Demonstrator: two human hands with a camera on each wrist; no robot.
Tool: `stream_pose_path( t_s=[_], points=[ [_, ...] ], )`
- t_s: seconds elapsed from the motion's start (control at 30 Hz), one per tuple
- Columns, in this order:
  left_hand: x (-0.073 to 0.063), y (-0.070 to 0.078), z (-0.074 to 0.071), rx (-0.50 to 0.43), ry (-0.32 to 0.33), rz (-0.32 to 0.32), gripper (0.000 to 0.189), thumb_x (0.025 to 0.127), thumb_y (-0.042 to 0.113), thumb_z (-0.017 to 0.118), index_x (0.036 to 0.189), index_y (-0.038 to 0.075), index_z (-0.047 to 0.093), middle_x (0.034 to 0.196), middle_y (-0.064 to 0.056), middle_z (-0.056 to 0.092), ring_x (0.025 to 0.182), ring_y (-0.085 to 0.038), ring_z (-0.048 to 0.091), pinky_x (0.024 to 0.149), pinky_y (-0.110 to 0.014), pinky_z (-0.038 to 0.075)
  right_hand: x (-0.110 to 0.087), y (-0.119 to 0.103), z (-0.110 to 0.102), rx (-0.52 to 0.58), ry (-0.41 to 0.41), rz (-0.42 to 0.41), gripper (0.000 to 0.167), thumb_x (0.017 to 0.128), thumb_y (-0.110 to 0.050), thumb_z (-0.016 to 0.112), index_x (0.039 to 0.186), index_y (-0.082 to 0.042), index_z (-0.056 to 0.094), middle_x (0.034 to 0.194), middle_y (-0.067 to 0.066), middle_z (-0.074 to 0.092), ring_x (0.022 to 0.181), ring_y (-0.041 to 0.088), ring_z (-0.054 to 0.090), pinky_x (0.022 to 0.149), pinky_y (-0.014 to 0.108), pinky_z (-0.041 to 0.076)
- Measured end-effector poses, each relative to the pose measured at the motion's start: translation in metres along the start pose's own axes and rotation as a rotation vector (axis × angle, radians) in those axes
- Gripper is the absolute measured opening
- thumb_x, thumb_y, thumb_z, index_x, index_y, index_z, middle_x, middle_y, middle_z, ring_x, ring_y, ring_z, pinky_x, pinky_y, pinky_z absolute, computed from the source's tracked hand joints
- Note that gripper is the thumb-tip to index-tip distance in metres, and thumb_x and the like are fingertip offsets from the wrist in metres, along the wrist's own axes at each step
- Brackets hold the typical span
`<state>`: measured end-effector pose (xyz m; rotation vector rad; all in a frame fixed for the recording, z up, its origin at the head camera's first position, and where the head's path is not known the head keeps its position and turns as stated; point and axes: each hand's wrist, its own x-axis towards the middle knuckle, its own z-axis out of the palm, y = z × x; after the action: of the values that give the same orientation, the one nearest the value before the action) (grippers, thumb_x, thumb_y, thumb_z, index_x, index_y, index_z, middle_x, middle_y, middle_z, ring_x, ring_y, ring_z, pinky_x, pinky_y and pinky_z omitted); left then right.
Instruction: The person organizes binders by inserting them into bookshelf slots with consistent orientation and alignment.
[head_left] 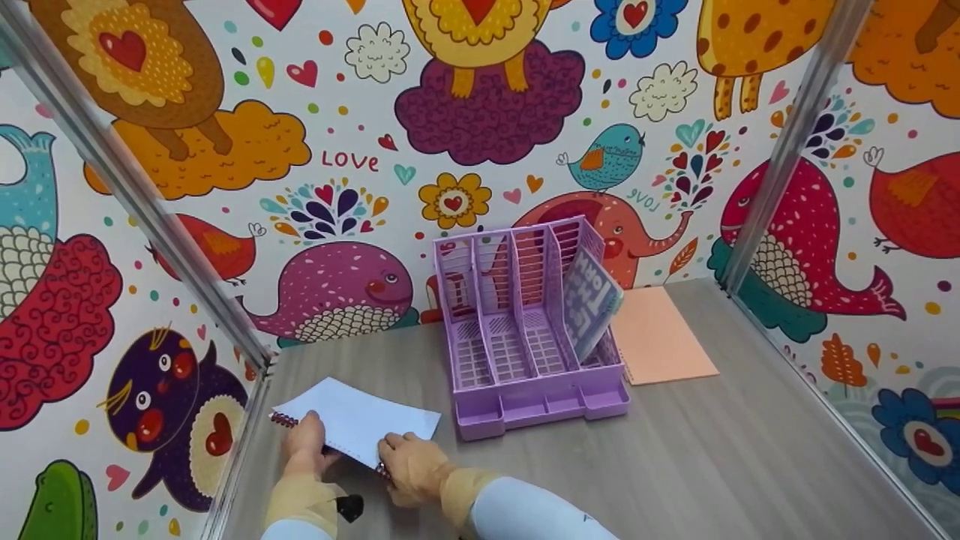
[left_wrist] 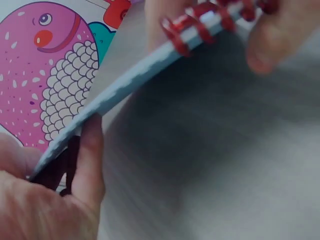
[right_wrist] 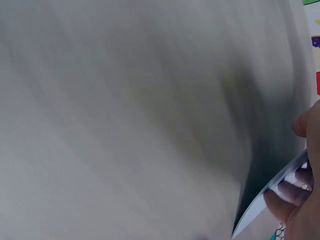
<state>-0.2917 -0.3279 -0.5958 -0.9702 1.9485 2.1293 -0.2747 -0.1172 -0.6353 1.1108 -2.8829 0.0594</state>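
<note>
A spiral notebook [head_left: 360, 416] with pale blank paper and a dark red coil [left_wrist: 200, 27] is tilted up off the table at the front left. My left hand [head_left: 305, 441] grips its near edge towards the left, thumb and fingers on opposite faces in the left wrist view. At the near right corner, my right hand [head_left: 416, 465] holds the notebook beside the coil. Only part of the right hand [right_wrist: 305, 205] shows in the right wrist view, its fingers against the sheet's edge. The notebook's underside is mostly in shadow.
A purple file rack [head_left: 540, 405] with several upright compartments stands right of the notebook. In its rightmost compartment leans a blue-grey book [head_left: 596, 307] with white lettering. A peach notebook [head_left: 667, 337] lies on the table behind it at right. Printed walls [head_left: 360, 135] enclose the table.
</note>
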Motion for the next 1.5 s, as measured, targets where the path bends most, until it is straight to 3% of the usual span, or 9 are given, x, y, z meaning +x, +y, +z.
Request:
stream_pose_path(
  t_s=[0.1,0.23,0.47,0.63,0.77,0.97,1.1,1.27,1.5],
  points=[
    [-0.004,0.003,0.008,0.054,0.1,0.025,0.081,0.117,0.04,0.034,0.172,-0.015,0.012,0.177,-0.042,0.022,0.162,-0.058,0.036,0.125,-0.069,0.048,0.001,-0.006,-0.002,-0.016,0.041,0.044,0.051,0.092,-0.049,0.08,0.13,-0.019,0.065,0.122,-0.007,0.071,0.1,0.013,0.069,0.078,0.027,0.062],
    [-0.012,0.01,0.018,0.171,0.238,0.07,0.079,0.117,0.043,0.034,0.162,-0.021,0.032,0.162,-0.044,0.041,0.143,-0.059,0.052,0.099,-0.063,0.067,0.0,-0.012,-0.005,-0.003,0.164,0.101,0.035,0.098,-0.049,0.073,0.113,-0.018,0.069,0.103,-0.004,0.074,0.086,0.016,0.07,0.067,0.031,0.06],
    [-0.021,0.029,0.038,0.24,0.352,0.168,0.076,0.118,0.047,0.034,0.149,-0.02,0.052,0.152,-0.042,0.058,0.135,-0.053,0.058,0.124,-0.067,0.044,0.007,-0.008,-0.019,0.08,0.227,0.169,0.024,0.1,-0.036,0.075,0.091,-0.015,0.074,0.081,0.0,0.077,0.074,0.019,0.076,0.064,0.036,0.063],
    [-0.026,0.044,0.052,0.245,0.431,0.312,0.069,0.118,0.048,0.038,0.12,-0.016,0.066,0.133,-0.041,0.067,0.116,-0.049,0.062,0.112,-0.067,0.047,0.014,-0.004,-0.028,0.146,0.224,0.225,0.02,0.094,-0.03,0.079,0.083,-0.014,0.076,0.076,0.0,0.076,0.068,0.02,0.075,0.063,0.037,0.064],
    [-0.031,0.052,0.064,0.302,0.487,0.438,0.063,0.119,0.045,0.04,0.091,-0.005,0.065,0.1,-0.031,0.07,0.091,-0.039,0.058,0.087,-0.057,0.049,0.018,-0.003,-0.035,0.2,0.197,0.287,0.02,0.09,-0.029,0.082,0.082,-0.012,0.076,0.075,0.003,0.075,0.064,0.02,0.073,0.059,0.038,0.064],
    [-0.045,0.059,0.087,0.331,0.494,0.494,0.059,0.12,0.048,0.039,0.089,0.003,0.063,0.08,-0.012,0.061,0.076,-0.028,0.053,0.067,-0.041,0.041,0.028,0.003,-0.049,0.3,0.151,0.38,0.02,0.086,-0.027,0.08,0.077,-0.011,0.072,0.073,0.004,0.074,0.06,0.019,0.069,0.057,0.038,0.062],
    [-0.054,0.061,0.104,0.35,0.493,0.573,0.063,0.12,0.049,0.039,0.093,0.0,0.066,0.088,-0.023,0.07,0.077,-0.036,0.064,0.066,-0.047,0.047,0.035,0.011,-0.059,0.36,0.154,0.44,0.025,0.089,-0.027,0.075,0.071,-0.012,0.067,0.071,0.006,0.074,0.062,0.023,0.073,0.059,0.041,0.064],
    [-0.063,0.059,0.122,0.357,0.486,0.668,0.065,0.12,0.047,0.041,0.105,-0.01,0.071,0.106,-0.037,0.077,0.093,-0.054,0.074,0.082,-0.065,0.055,0.039,0.022,-0.07,0.368,0.192,0.451,0.028,0.094,-0.028,0.079,0.074,-0.011,0.068,0.079,0.009,0.08,0.076,0.029,0.083,0.066,0.045,0.068],
    [-0.074,0.054,0.143,0.415,0.421,0.761,0.056,0.121,0.038,0.044,0.123,-0.011,0.071,0.115,-0.033,0.078,0.087,-0.045,0.073,0.076,-0.058,0.056,0.034,0.041,-0.073,0.587,0.261,0.411,0.012,0.09,-0.017,0.079,0.085,-0.011,0.07,0.087,0.011,0.081,0.084,0.032,0.083,0.073,0.049,0.068]
  ],
)
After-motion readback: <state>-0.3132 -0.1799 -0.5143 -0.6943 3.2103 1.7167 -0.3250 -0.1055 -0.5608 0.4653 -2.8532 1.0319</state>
